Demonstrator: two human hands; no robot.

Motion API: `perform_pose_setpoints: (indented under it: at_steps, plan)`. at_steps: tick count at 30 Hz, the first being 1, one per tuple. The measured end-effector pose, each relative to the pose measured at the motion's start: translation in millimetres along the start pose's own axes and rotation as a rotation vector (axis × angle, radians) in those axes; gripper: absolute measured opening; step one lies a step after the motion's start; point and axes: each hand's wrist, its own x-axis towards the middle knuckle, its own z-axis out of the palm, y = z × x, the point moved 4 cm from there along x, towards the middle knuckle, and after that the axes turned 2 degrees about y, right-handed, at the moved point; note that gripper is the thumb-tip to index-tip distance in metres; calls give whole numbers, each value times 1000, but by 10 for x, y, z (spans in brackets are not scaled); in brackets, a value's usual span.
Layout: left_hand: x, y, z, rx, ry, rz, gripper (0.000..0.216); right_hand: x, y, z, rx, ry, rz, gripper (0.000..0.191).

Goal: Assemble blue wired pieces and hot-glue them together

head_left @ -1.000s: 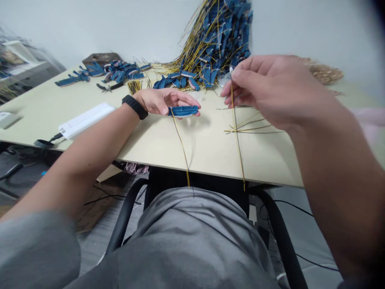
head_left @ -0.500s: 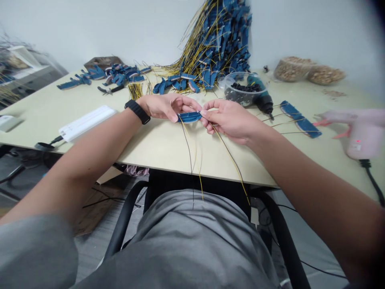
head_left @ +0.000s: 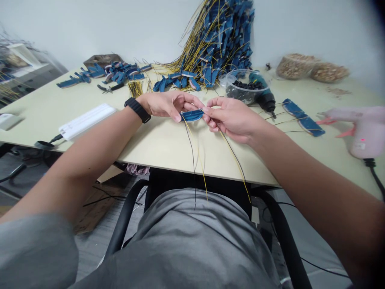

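- One blue curved strip [head_left: 191,116], held above the near half of the desk [head_left: 162,148].
- Pinched left by the left hand [head_left: 171,105], right by the right hand [head_left: 231,118], both grips closed; yellow and black wires [head_left: 239,165] below.
- Beyond the right hand: clear tub [head_left: 234,94] of black pieces [head_left: 245,85], beside a teal drill [head_left: 266,102].
- Farther right: wired blue strips [head_left: 300,115], pink glue gun [head_left: 364,135].
- Behind: heap of blue pieces [head_left: 228,40].

The left arm [head_left: 99,156] comes in from the near left, and the right arm [head_left: 306,172] from the near right. The left hand [head_left: 167,105] points right, its thumb [head_left: 175,115] on the near side and its long fingers [head_left: 192,99] on the far side. The right hand [head_left: 233,116] points left, thumb and fingers bent in a pinch. Their fingertips are very close; I can't tell if they touch.
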Motion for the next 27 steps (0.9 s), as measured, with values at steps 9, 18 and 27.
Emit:
perform_pose_setpoints:
  at_steps: [9,18,27]
  plan:
    - [-10,34,39,17,-12,31,101,-22,-26,22,8,12,33,36]
    - [-33,174,196,36,97,29,84,14,45,15,9,27,56,37]
    - [-52,78,105,53,143,5,76,-16,132,-62,-273,98,-84,28]
